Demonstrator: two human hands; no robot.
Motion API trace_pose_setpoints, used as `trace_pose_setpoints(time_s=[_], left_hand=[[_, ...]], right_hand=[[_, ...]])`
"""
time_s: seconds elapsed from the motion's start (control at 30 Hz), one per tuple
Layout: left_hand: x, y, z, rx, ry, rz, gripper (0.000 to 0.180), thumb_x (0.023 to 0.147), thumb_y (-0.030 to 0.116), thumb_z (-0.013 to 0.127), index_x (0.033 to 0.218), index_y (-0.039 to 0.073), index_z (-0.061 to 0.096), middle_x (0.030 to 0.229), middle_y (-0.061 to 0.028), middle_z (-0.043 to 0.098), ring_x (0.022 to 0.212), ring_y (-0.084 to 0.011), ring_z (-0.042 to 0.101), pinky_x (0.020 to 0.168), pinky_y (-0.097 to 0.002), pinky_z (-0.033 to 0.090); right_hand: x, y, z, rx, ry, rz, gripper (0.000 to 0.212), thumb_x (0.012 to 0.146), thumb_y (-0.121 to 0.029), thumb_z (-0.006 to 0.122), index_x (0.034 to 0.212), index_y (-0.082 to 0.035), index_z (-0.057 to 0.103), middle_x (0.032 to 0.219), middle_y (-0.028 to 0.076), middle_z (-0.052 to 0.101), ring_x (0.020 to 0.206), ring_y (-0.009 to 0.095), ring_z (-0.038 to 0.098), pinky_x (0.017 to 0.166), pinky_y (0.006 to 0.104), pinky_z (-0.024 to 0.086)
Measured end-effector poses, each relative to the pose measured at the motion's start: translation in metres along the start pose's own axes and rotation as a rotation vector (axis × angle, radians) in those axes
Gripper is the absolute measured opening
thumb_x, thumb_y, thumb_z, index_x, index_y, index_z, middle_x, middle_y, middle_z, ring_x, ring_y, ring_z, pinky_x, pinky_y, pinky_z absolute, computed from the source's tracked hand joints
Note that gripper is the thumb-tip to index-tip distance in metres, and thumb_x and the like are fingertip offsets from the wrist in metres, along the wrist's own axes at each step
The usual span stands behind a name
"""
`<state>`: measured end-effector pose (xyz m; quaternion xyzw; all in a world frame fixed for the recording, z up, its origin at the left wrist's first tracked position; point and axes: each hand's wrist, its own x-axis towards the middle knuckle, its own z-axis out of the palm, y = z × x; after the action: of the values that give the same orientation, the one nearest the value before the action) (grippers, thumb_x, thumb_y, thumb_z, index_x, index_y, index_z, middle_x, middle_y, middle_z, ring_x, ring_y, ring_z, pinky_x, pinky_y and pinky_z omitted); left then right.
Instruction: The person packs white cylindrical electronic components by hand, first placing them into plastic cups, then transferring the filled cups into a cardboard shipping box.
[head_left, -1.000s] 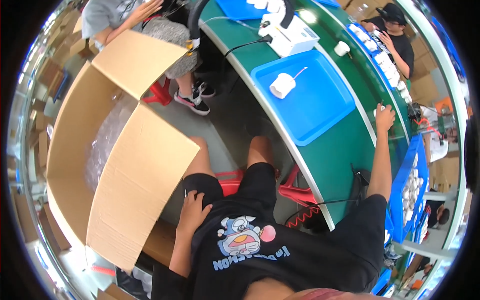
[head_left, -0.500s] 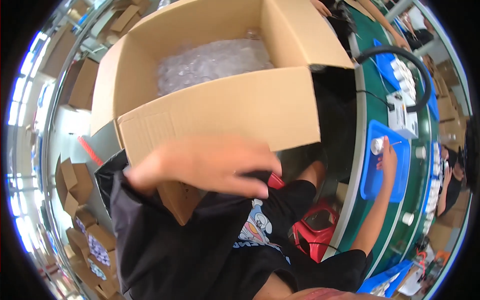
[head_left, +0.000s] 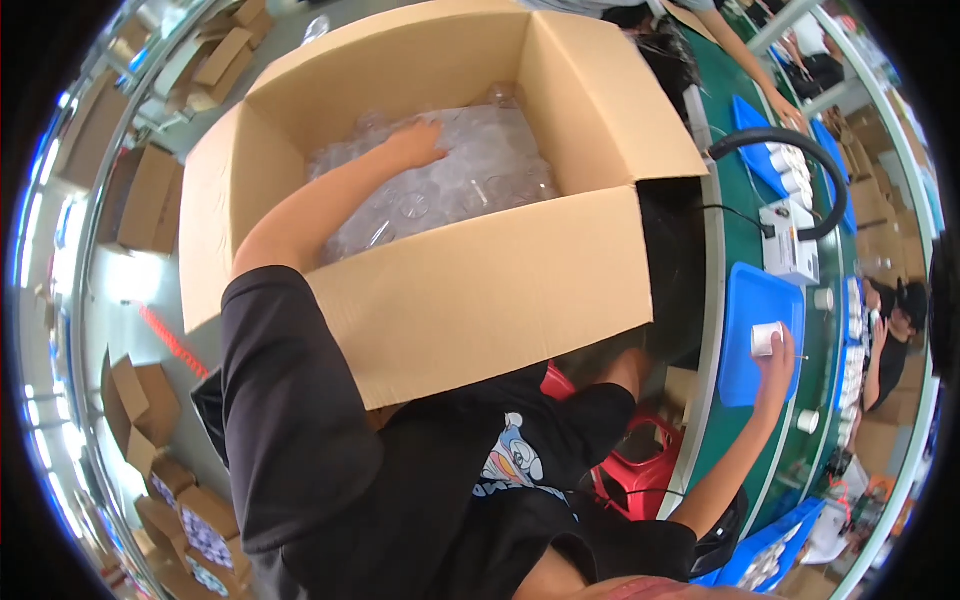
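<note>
My left hand point(head_left: 412, 146) reaches down into a large open cardboard box point(head_left: 480, 290). Its thumb and fingers are slightly apart, touching the clear plastic containers point(head_left: 415, 205) heaped inside; their exact kind is hard to make out. My right hand point(head_left: 777, 358) grips a small white cup point(head_left: 766, 339) above the blue tray point(head_left: 740, 375) on the green workbench. A thin stick-like piece point(head_left: 801, 358) pokes out beside the fingers of that hand.
On the bench stand a white box-shaped device point(head_left: 789, 243) with a black flexible hose point(head_left: 848, 165) and loose white cups point(head_left: 808, 421). Another person's arm point(head_left: 745, 55) reaches over a farther blue tray. A red stool point(head_left: 640, 470) is beside my legs; cartons point(head_left: 140, 400) line the left.
My left hand has gone from in front of the box's near flap down onto the clear containers inside. My right hand still holds the white cup, now slightly lower in view and turned.
</note>
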<state>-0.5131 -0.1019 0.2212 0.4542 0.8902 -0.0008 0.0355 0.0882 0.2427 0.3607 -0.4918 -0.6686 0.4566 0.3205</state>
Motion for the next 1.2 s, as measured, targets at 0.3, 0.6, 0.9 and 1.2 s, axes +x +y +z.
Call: trace_pose_setpoints(time_s=[0.3, 0.6, 0.9, 1.2], left_hand=[[0.015, -0.014, 0.032, -0.097, 0.021, -0.035, 0.065, 0.078, 0.042, 0.073, 0.122, -0.001, 0.051, 0.122, -0.0292, 0.055, 0.110, -0.0427, 0.059, 0.090, -0.0494, 0.051], [-0.090, 0.020, -0.129, -0.417, -0.125, -0.177, 0.051, 0.078, 0.040, 0.073, 0.102, -0.004, 0.066, 0.092, -0.0173, 0.069, 0.089, -0.0249, 0.065, 0.080, -0.0354, 0.050], [-0.329, 0.168, -0.206, -1.483, 0.309, -0.011, 0.082, 0.082, 0.046, 0.073, 0.138, -0.004, 0.040, 0.130, -0.0192, 0.054, 0.109, -0.0281, 0.062, 0.090, -0.0442, 0.053], [-0.239, 0.355, -0.107, -1.612, -0.512, 0.503, 0.074, 0.073, 0.009, 0.077, 0.139, 0.003, 0.042, 0.155, -0.0155, 0.022, 0.127, -0.0202, 0.045, 0.091, -0.0314, 0.043]], right_hand=[[-0.080, -0.052, 0.014, 0.336, 0.022, -0.099, 0.035, 0.100, -0.030, 0.049, 0.120, -0.002, 0.057, 0.102, 0.006, 0.061, 0.084, 0.014, 0.059, 0.064, 0.0271, 0.045], [-0.115, 0.006, 0.074, 0.758, -0.082, -0.072, 0.039, 0.096, -0.028, 0.044, 0.111, 0.003, 0.061, 0.100, 0.014, 0.067, 0.091, 0.022, 0.065, 0.082, 0.0317, 0.051], [-0.145, 0.049, 0.109, 1.205, -0.551, 0.160, 0.046, 0.094, -0.028, 0.059, 0.131, -0.002, 0.050, 0.101, 0.007, 0.062, 0.073, 0.011, 0.054, 0.061, 0.0245, 0.044], [-0.181, 0.045, 0.080, 0.332, -0.239, -0.173, 0.049, 0.079, -0.010, 0.076, 0.125, -0.006, 0.057, 0.108, 0.006, 0.057, 0.097, 0.017, 0.058, 0.084, 0.0278, 0.046]])
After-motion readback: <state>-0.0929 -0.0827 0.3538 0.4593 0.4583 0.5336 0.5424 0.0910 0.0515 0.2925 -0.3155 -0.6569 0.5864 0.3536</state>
